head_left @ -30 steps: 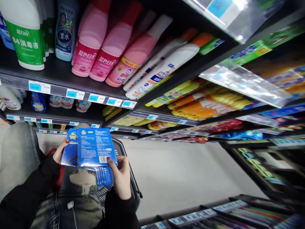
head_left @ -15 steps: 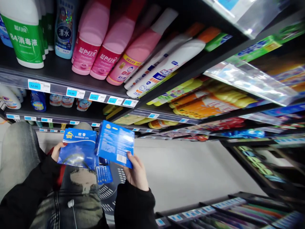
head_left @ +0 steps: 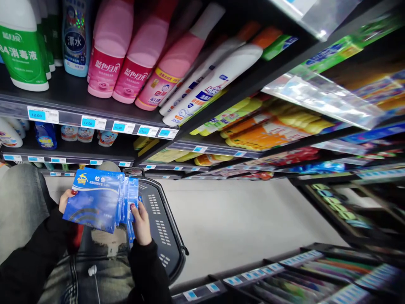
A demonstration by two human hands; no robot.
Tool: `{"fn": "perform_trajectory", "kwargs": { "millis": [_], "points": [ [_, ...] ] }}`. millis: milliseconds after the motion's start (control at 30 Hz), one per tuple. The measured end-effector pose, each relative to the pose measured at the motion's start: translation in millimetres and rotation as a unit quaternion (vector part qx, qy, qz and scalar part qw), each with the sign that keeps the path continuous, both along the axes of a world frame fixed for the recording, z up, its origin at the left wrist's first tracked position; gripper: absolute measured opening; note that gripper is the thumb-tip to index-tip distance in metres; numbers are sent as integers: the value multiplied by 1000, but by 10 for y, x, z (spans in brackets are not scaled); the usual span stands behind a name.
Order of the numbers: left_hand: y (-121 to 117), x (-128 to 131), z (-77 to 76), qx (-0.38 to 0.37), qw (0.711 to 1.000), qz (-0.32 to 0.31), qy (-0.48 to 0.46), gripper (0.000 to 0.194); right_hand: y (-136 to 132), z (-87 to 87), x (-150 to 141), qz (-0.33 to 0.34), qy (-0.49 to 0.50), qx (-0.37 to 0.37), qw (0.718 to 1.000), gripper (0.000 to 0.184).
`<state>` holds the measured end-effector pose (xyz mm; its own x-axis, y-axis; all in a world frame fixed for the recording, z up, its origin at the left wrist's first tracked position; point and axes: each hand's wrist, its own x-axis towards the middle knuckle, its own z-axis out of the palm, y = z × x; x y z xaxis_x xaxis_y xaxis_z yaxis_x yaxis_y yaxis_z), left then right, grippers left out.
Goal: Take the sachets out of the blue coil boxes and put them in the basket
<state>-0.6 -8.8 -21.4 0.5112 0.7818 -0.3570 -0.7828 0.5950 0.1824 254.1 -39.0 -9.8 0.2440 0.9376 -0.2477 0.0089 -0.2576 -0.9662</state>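
Note:
My left hand (head_left: pixel 66 198) grips the left edge of a flat blue box (head_left: pixel 93 200) printed with white characters and a yellow logo, held face up in front of my chest. My right hand (head_left: pixel 141 223) holds a second blue box (head_left: pixel 131 198), turned on edge just right of the first so only its thin side shows. More blue packets (head_left: pixel 130 237) show just below the right hand. Both boxes hover over a dark shopping basket (head_left: pixel 164 236) hanging at my left arm. Black sleeves cover both wrists.
Shelves run along the left: a green-labelled white bottle (head_left: pixel 20 46), pink bottles (head_left: pixel 126 55), white bottles with orange caps (head_left: pixel 218 80), yellow packs (head_left: pixel 253 126), blue price tags (head_left: pixel 91 122). Lower racks (head_left: pixel 284 274) sit at right. A grey floor aisle (head_left: pixel 240 223) runs ahead.
My right hand swung its blue box from a flat, back-side-up hold to on-edge and brought it down against the right side of the box in my left hand. The view shifted slightly.

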Motion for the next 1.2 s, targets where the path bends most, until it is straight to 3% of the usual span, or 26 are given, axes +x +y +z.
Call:
{"fn": "perform_trajectory", "kwargs": {
  "millis": [133, 233, 333, 433, 533, 600, 667, 733, 800, 867, 933, 1000, 1100, 1133, 1200],
  "points": [
    [22, -29, 128, -54, 996, 36, 66, 48, 26, 31, -208, 73, -90, 17, 993, 34],
    [55, -19, 207, -75, 991, 25, 105, 53, 81, 130, -204, 138, -194, 40, 970, 35],
    [62, -11, 214, -72, 990, -10, 119, 49, 133, 358, -211, 102, -303, 76, 944, 36],
    [41, 11, 183, -66, 991, -17, 115, 38, 102, 716, -373, 61, -389, 139, 909, 46],
    [17, 66, 188, -53, 993, 0, 105, 30, 1, 1009, -649, 188, -479, 248, 821, 63],
    [9, 121, 223, -27, 996, -12, 79, 34, -57, 1066, -797, 282, -539, 283, 741, 70],
    [12, 182, 269, 4, 999, -17, 49, 47, -91, 1026, -855, 314, -595, 285, 682, 64],
    [27, 236, 307, 24, 999, -4, 41, 61, -107, 956, -816, 302, -638, 284, 649, 56],
    [49, 269, 325, 31, 996, 31, 83, 62, -121, 916, -701, 284, -656, 294, 634, 53],
    [69, 277, 325, 30, 985, 68, 158, 49, -140, 924, -540, 277, -641, 325, 638, 51],
    [82, 269, 316, 18, 972, 95, 214, 35, -159, 972, -363, 262, -592, 364, 670, 49],
    [85, 256, 309, -4, 968, 101, 229, 24, -158, 1044, -196, 175, -518, 359, 757, 42],
    [80, 246, 309, -31, 967, 104, 229, 13, -85, 1172, -20, -102, -308, 246, 913, 25],
    [77, 245, 310, -33, 967, 104, 229, 12, -46, 1211, 10, -165, -205, 198, 944, 23],
    [74, 245, 306, -34, 968, 101, 227, 11, 31, 1263, 17, -182, -2, 117, 976, 31]
  ]
}}
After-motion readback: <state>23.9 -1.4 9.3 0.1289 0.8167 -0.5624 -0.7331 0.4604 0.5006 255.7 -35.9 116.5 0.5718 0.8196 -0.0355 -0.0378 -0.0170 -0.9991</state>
